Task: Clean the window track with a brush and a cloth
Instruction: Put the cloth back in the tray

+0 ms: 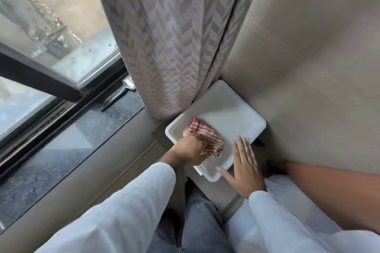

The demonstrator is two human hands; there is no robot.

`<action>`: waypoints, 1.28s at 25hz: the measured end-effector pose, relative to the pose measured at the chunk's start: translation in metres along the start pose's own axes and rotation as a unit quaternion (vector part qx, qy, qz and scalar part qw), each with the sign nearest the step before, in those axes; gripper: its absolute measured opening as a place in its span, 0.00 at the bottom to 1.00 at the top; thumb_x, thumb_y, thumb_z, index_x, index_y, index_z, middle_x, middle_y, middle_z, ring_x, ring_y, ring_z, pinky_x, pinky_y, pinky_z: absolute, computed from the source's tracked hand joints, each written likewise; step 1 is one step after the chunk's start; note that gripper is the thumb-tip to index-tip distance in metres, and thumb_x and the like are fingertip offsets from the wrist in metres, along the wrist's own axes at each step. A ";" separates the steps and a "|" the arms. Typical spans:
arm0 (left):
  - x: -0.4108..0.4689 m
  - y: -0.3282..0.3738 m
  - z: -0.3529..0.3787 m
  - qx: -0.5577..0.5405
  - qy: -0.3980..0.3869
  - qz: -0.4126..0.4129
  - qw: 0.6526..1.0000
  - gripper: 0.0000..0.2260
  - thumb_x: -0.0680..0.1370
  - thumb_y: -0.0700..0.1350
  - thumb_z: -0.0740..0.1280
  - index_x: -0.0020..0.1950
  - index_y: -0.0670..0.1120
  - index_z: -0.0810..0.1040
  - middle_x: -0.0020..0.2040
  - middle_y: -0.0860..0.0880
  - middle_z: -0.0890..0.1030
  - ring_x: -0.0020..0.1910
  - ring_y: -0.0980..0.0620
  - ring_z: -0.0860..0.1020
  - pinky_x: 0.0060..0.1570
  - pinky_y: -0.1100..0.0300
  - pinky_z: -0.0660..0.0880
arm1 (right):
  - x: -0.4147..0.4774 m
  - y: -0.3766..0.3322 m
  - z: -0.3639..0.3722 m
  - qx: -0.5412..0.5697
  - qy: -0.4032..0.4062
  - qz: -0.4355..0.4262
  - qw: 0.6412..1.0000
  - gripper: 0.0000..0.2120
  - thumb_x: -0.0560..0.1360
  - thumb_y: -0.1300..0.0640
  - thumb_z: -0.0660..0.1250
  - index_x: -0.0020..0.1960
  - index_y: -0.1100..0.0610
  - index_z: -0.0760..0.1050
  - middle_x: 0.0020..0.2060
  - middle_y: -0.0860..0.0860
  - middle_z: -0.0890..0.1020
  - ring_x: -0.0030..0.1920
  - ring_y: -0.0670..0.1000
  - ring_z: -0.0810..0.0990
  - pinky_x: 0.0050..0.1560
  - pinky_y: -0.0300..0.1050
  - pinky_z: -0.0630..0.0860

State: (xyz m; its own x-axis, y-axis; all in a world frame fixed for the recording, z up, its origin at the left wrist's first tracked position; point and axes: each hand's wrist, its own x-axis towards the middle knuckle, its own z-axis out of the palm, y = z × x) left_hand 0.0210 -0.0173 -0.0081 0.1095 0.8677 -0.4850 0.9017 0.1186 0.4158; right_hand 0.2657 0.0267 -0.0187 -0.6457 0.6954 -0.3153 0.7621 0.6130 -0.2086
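A red and white checked cloth (205, 135) lies bunched in a white tray (234, 113) below the curtain. My left hand (190, 149) is closed over the near edge of the cloth. My right hand (244, 166) rests flat with fingers apart on the tray's near right rim. The dark window track (61, 113) runs diagonally at the left, beside a speckled stone sill (67, 146). A dark brush (121, 93) lies at the far end of the track, partly behind the curtain.
A grey chevron curtain (170, 33) hangs down to the tray's far edge. A dark sliding window frame (39, 78) crosses the glass at the left. A beige wall fills the right side, with a brown surface (337, 195) at the lower right.
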 end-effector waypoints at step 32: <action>-0.275 -0.157 0.023 -0.015 0.249 -0.471 0.846 0.42 0.81 0.71 0.38 0.85 0.42 0.50 0.87 0.44 0.50 0.86 0.45 0.50 0.82 0.35 0.52 | 0.209 -0.358 -0.125 -0.266 0.022 -0.452 0.851 0.19 0.79 0.71 0.59 0.68 0.61 0.74 0.60 0.58 0.81 0.62 0.60 0.80 0.84 0.57 0.59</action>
State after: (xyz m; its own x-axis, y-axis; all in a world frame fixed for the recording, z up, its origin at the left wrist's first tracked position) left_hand -0.1413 -0.2857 0.0421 -0.8482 0.4765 -0.2315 0.4793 0.8763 0.0476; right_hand -0.1479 -0.0004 0.1055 -0.9669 -0.1437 -0.2108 -0.1684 0.9802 0.1044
